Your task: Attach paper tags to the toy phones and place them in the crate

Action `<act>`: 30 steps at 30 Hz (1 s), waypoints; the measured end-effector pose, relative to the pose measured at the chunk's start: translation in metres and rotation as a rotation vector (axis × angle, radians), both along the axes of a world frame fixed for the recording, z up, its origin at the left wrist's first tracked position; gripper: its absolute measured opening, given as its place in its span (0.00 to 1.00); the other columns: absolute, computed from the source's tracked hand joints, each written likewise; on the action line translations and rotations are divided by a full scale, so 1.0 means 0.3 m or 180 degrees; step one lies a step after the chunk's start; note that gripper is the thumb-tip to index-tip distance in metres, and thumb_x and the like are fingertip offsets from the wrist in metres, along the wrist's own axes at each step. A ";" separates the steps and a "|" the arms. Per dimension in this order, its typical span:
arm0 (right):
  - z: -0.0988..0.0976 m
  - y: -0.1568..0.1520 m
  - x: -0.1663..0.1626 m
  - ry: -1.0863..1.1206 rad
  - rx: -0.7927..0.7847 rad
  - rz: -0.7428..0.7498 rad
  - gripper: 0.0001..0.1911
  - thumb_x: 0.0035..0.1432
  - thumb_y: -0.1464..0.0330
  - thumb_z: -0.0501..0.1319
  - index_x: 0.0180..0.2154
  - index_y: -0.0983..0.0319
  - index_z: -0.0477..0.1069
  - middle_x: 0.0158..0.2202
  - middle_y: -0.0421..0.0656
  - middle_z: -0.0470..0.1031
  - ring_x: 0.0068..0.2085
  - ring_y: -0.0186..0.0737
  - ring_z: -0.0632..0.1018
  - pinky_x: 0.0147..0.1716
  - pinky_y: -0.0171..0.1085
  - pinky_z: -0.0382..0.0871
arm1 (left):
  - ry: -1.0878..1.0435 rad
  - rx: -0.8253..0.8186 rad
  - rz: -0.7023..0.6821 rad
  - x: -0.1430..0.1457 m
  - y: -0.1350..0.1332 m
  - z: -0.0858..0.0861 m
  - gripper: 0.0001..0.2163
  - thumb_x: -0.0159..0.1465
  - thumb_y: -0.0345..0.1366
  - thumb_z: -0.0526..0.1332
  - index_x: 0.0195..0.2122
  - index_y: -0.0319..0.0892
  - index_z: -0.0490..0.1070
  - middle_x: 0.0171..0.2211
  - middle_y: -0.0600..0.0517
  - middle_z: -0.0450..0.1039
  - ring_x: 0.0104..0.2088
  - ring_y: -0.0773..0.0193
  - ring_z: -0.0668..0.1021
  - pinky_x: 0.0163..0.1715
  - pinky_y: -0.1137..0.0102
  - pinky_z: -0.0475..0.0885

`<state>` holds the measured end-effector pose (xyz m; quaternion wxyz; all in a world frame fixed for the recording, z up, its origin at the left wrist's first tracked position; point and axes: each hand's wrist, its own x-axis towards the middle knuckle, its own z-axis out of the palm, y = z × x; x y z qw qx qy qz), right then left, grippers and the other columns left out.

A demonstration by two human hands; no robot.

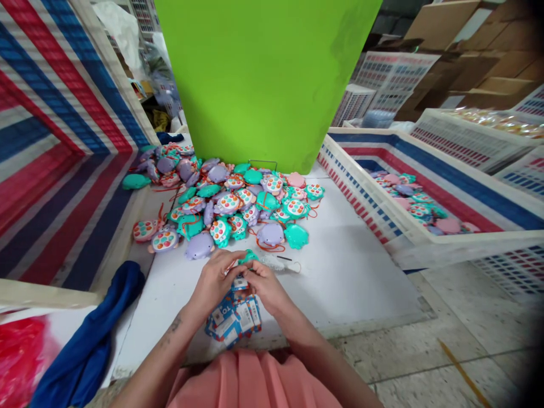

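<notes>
My left hand (220,276) and my right hand (265,282) meet low over the white tabletop, fingers pinched together. At their fingertips is a small teal turtle-shaped toy (250,256), partly covered by the fingers. A fine cord or tag between the fingers is too small to make out. Just beneath the hands lies a loose stack of blue printed cards (234,322) with white labels. Beyond them spreads a heap of teal, purple and pink turtle-shaped toys (229,203) with coloured dots and orange cords. Right of my fingers lies a whitish bundle of thin strands (274,262).
A green panel (272,79) rises behind the heap. On the right, a white crate (425,241) with a striped lining holds more toys. A large striped-lined crate (51,286) stands at left, near a blue cloth (97,334). Cardboard boxes (488,68) are stacked back right.
</notes>
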<state>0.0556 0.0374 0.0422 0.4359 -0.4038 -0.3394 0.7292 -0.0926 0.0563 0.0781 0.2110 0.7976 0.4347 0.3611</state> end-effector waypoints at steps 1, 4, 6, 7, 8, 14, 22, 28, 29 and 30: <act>0.001 0.002 0.002 0.0206 -0.0138 -0.0054 0.12 0.48 0.62 0.64 0.33 0.60 0.68 0.28 0.36 0.69 0.24 0.33 0.74 0.23 0.34 0.69 | 0.0021 0.0139 -0.0031 -0.005 -0.003 0.004 0.09 0.62 0.33 0.59 0.44 0.44 0.70 0.38 0.50 0.74 0.39 0.62 0.73 0.41 0.67 0.67; -0.002 0.011 0.012 0.0617 -0.0467 -0.0197 0.15 0.45 0.63 0.68 0.34 0.61 0.68 0.29 0.38 0.72 0.27 0.35 0.76 0.27 0.35 0.71 | 0.0180 0.0418 -0.0307 -0.027 -0.022 0.012 0.09 0.63 0.30 0.57 0.43 0.46 0.72 0.36 0.50 0.71 0.39 0.63 0.70 0.38 0.68 0.65; -0.009 0.017 0.015 0.0724 -0.0587 -0.0313 0.15 0.43 0.64 0.69 0.33 0.61 0.69 0.27 0.37 0.72 0.26 0.34 0.75 0.27 0.35 0.71 | 0.0461 0.0471 -0.0570 -0.037 -0.040 0.016 0.12 0.63 0.28 0.56 0.44 0.47 0.72 0.34 0.50 0.69 0.37 0.63 0.69 0.35 0.70 0.64; -0.012 0.019 0.014 0.0753 -0.0608 -0.0363 0.15 0.42 0.64 0.69 0.32 0.62 0.69 0.26 0.37 0.72 0.25 0.32 0.73 0.27 0.35 0.71 | 0.0640 0.0506 -0.0672 -0.039 -0.050 0.018 0.13 0.63 0.27 0.55 0.46 0.48 0.71 0.34 0.50 0.69 0.36 0.63 0.68 0.34 0.70 0.63; -0.016 0.021 0.011 0.0775 -0.0604 -0.0407 0.14 0.42 0.65 0.70 0.32 0.62 0.70 0.25 0.36 0.71 0.24 0.31 0.72 0.26 0.33 0.70 | 0.0821 0.0563 -0.0735 -0.039 -0.060 0.021 0.15 0.63 0.27 0.55 0.48 0.49 0.70 0.35 0.50 0.69 0.36 0.63 0.68 0.34 0.69 0.62; -0.029 0.027 -0.007 0.0764 -0.0398 -0.0563 0.10 0.42 0.67 0.69 0.29 0.61 0.71 0.26 0.37 0.71 0.25 0.31 0.70 0.22 0.30 0.63 | 0.1395 0.0979 -0.0809 -0.014 -0.098 0.041 0.14 0.65 0.30 0.54 0.51 0.49 0.68 0.35 0.50 0.71 0.38 0.59 0.66 0.38 0.62 0.58; -0.023 0.021 0.000 -0.0848 0.0635 -0.0475 0.03 0.49 0.68 0.62 0.28 0.60 0.73 0.25 0.38 0.70 0.28 0.36 0.71 0.29 0.35 0.65 | 0.0221 0.0309 -0.0512 -0.002 -0.094 0.018 0.14 0.64 0.30 0.54 0.48 0.53 0.72 0.39 0.49 0.73 0.41 0.60 0.69 0.40 0.64 0.63; 0.013 0.015 0.019 -0.1917 0.1889 -0.0820 0.06 0.53 0.71 0.59 0.32 0.59 0.75 0.40 0.44 0.75 0.45 0.42 0.73 0.47 0.42 0.64 | -0.1225 -0.1110 0.0181 0.007 -0.066 -0.028 0.10 0.61 0.36 0.59 0.42 0.45 0.74 0.32 0.51 0.73 0.35 0.63 0.74 0.36 0.68 0.69; 0.016 0.014 0.020 -0.1792 0.1841 -0.0758 0.06 0.55 0.70 0.59 0.33 0.59 0.75 0.39 0.44 0.75 0.43 0.41 0.74 0.46 0.41 0.65 | -0.1395 -0.1331 0.0336 0.005 -0.061 -0.034 0.10 0.59 0.37 0.60 0.42 0.43 0.74 0.30 0.52 0.73 0.32 0.64 0.74 0.35 0.69 0.70; 0.017 0.012 0.019 -0.1664 0.1758 -0.0702 0.07 0.55 0.69 0.58 0.35 0.59 0.75 0.37 0.43 0.76 0.41 0.40 0.75 0.43 0.40 0.67 | -0.1534 -0.1511 0.0476 0.002 -0.057 -0.039 0.11 0.57 0.38 0.62 0.41 0.42 0.73 0.28 0.53 0.73 0.29 0.65 0.74 0.33 0.70 0.70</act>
